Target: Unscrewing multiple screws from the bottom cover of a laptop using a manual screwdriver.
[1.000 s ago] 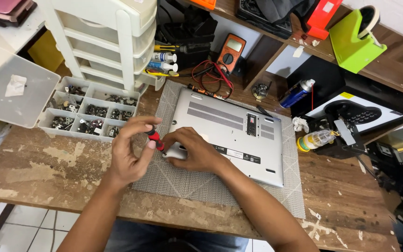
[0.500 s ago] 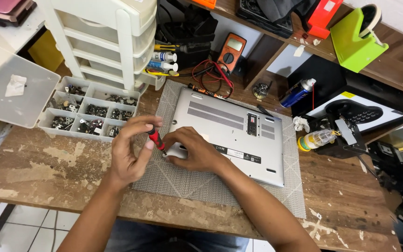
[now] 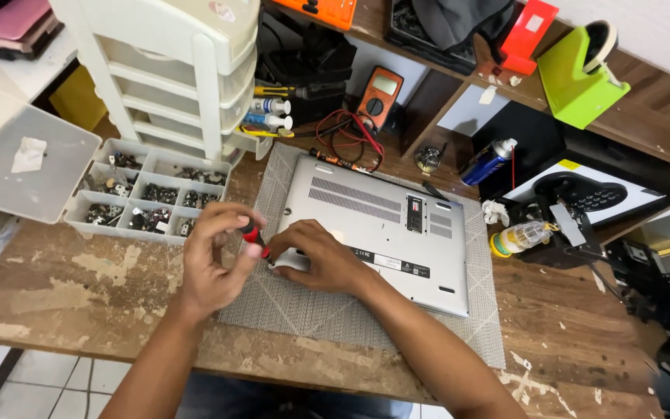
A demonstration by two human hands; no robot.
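Gripping a red-handled screwdriver (image 3: 253, 235), the left hand (image 3: 215, 260) closes around its handle at the upturned silver laptop's (image 3: 381, 225) near-left corner. The right hand (image 3: 321, 254) presses, fingers curled, on that corner. Laptop lies on a grey mat (image 3: 327, 310) on the wooden surface (image 3: 56, 287).

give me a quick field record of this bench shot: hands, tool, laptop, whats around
left hand: left hand pinches the red-handled screwdriver at its top
right hand: right hand rests on the near left corner of the laptop, beside the screwdriver tip
laptop: silver laptop lies bottom side up on a grey mat
left of mat: open parts organiser with small hardware in its compartments
behind laptop: orange multimeter with red and black leads
surface: worn wooden bench
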